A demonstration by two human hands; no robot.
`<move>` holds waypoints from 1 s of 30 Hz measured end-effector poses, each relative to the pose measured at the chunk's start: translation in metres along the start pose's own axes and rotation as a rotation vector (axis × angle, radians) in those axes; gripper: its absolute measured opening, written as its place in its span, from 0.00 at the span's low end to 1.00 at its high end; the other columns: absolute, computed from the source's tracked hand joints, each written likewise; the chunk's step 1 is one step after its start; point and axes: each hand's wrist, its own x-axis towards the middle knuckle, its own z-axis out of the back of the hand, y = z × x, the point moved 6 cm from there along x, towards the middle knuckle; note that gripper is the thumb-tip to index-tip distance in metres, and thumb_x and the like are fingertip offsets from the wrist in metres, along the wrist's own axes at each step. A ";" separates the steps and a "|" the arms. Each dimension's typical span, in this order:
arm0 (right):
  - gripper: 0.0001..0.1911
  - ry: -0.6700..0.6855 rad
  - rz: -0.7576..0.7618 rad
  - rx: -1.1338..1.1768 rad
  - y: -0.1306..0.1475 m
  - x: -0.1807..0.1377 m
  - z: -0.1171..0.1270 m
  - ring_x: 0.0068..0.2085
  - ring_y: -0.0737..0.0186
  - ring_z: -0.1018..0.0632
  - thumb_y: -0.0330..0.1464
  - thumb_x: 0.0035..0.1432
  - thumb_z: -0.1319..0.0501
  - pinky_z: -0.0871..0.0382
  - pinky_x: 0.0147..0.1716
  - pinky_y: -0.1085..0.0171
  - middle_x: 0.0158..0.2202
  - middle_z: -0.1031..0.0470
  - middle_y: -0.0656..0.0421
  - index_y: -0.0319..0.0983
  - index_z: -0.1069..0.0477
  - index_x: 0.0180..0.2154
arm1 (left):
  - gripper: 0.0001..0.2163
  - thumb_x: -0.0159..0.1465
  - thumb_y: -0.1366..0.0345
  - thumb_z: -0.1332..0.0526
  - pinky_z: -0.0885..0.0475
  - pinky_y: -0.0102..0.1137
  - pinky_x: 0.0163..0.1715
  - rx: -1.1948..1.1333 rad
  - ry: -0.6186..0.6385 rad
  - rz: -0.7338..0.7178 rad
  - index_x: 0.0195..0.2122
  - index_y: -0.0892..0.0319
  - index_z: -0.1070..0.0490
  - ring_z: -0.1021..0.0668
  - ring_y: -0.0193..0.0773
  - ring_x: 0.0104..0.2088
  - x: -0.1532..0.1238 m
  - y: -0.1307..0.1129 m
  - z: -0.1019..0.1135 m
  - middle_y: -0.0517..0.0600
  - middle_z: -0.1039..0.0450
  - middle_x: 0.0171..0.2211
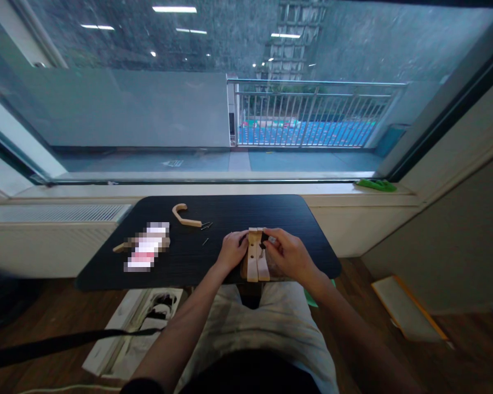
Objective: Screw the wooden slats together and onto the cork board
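Two pale wooden pieces [256, 257] lie side by side at the near edge of a black table [230, 210]. My left hand [230, 251] is closed on their left side and steadies them. At the top right of the pieces, my right hand [288, 254] pinches a small dark part [264, 238] that I cannot identify. Further back on the table lies a curved wooden hook piece [184, 214], with a few small dark screws [206, 228] beside it.
A blurred sheet or packet [147, 246] lies on the table's left part, over another wooden piece [119, 248]. A large window runs behind the table. A white box [135, 323] sits on the floor at left, a flat board [406, 306] on the floor at right.
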 end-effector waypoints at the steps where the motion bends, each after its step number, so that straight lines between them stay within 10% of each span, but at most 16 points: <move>1: 0.15 0.004 -0.004 -0.003 0.001 0.000 0.000 0.30 0.65 0.24 0.31 0.62 0.44 0.36 0.26 0.68 0.33 0.23 0.57 0.41 0.30 0.51 | 0.14 0.65 0.67 0.47 0.30 0.39 0.50 0.009 -0.010 0.006 0.47 0.57 0.25 0.22 0.42 0.45 -0.001 -0.001 0.001 0.52 0.21 0.44; 15: 0.15 -0.007 0.024 -0.046 0.003 0.003 -0.001 0.30 0.62 0.23 0.29 0.61 0.45 0.32 0.34 0.64 0.32 0.22 0.57 0.40 0.28 0.49 | 0.11 0.67 0.65 0.48 0.38 0.49 0.57 0.092 -0.119 0.078 0.45 0.56 0.28 0.23 0.44 0.48 -0.019 -0.009 0.009 0.52 0.22 0.46; 30: 0.16 0.018 -0.003 -0.004 0.002 0.005 -0.004 0.30 0.64 0.23 0.29 0.61 0.44 0.32 0.32 0.65 0.32 0.22 0.57 0.41 0.28 0.50 | 0.11 0.65 0.66 0.50 0.30 0.34 0.37 -0.026 -0.152 0.136 0.30 0.57 0.30 0.23 0.39 0.34 -0.040 -0.007 0.025 0.49 0.24 0.30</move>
